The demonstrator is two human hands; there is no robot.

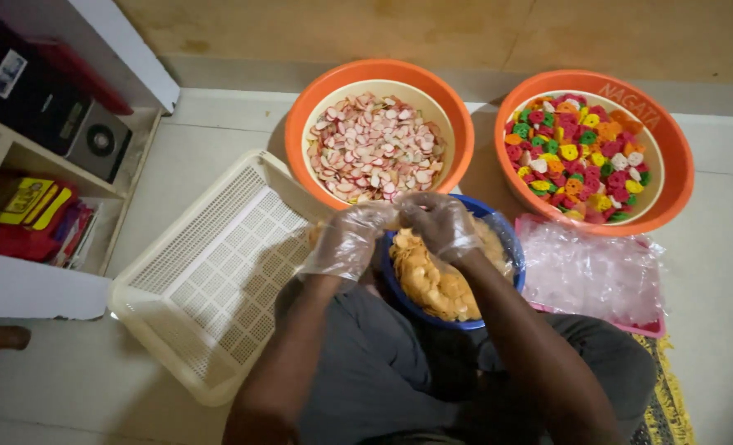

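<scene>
Bagging chips: gloved left hand [347, 239] and right hand [440, 224] fingers pinch a clear bag [399, 216] closed above the blue bowl [510, 247]; sealing likely needs a firm twist.

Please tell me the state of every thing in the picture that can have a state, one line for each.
left hand: gloved, over the blue bowl's rim
right hand: gloved, fingers bent, over the blue bowl
blue bowl: heaped with yellow crackers
left orange bowl: full of pink-and-white crackers
right orange bowl: full of mixed-colour crackers
cream tray: empty, tilted
plastic bags: stacked flat
</scene>
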